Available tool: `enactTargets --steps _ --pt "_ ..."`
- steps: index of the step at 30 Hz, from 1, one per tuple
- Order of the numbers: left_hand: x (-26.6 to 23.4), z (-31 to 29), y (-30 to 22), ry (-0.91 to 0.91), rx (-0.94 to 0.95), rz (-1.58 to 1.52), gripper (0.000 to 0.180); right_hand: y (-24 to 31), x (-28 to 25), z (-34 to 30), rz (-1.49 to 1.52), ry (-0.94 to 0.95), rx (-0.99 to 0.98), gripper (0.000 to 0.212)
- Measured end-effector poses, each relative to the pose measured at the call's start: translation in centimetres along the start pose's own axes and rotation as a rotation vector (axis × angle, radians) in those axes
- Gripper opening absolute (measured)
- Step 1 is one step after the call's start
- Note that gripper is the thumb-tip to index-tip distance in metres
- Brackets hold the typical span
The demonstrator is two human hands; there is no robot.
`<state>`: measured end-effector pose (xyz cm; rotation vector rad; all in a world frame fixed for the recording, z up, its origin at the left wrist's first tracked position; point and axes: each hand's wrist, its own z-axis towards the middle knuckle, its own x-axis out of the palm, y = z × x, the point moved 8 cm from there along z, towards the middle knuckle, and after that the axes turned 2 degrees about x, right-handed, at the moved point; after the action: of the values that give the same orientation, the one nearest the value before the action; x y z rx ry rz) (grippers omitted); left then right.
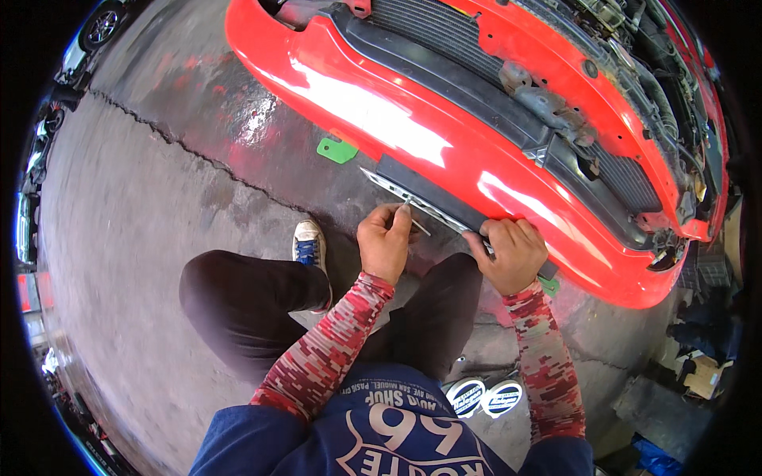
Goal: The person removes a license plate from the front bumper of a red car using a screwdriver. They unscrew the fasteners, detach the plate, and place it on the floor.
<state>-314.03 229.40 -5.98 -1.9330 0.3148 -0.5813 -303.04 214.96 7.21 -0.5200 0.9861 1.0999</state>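
A white licence plate (440, 213) is at the black mounting strip on the front of a red car bumper (468, 155). My left hand (384, 244) is pinched closed at the plate's face. A thin, pale, rod-like piece (421, 228) sticks out beside its fingers; its far end is hidden, so its kind is unclear. My right hand (512, 255) is closed over the plate's right end and the black strip (444, 193), thumb on the plate's front, fingers over the top. Both arms wear red camouflage sleeves.
Green tabs (337, 150) show under the bumper. Two round black-and-white pieces (482, 398) lie on the floor near my right side. A long crack (198, 155) crosses the concrete at left. Cardboard boxes (705, 375) stand at far right. The car's front is uncovered, showing its radiator (432, 32).
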Motion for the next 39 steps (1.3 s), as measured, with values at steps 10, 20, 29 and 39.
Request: enactTargets --steps 10,20,29,39 --pt "0.0 0.0 -2.1 -0.08 0.388 0.364 0.019 -0.2 0.0 0.2 -0.049 -0.081 -0.028 0.032" --pt "0.3 0.5 -0.4 0.001 0.225 0.134 0.019 0.0 0.1 0.3 -0.07 -0.083 -0.03 0.032" --pt "0.3 0.6 -1.7 0.006 0.406 0.452 0.017 0.0 0.6 0.4 -0.078 -0.04 -0.035 0.032" --pt "2.6 0.7 2.0 0.05 -0.037 0.024 0.037 0.2 0.6 0.4 -0.081 -0.04 -0.046 0.033"
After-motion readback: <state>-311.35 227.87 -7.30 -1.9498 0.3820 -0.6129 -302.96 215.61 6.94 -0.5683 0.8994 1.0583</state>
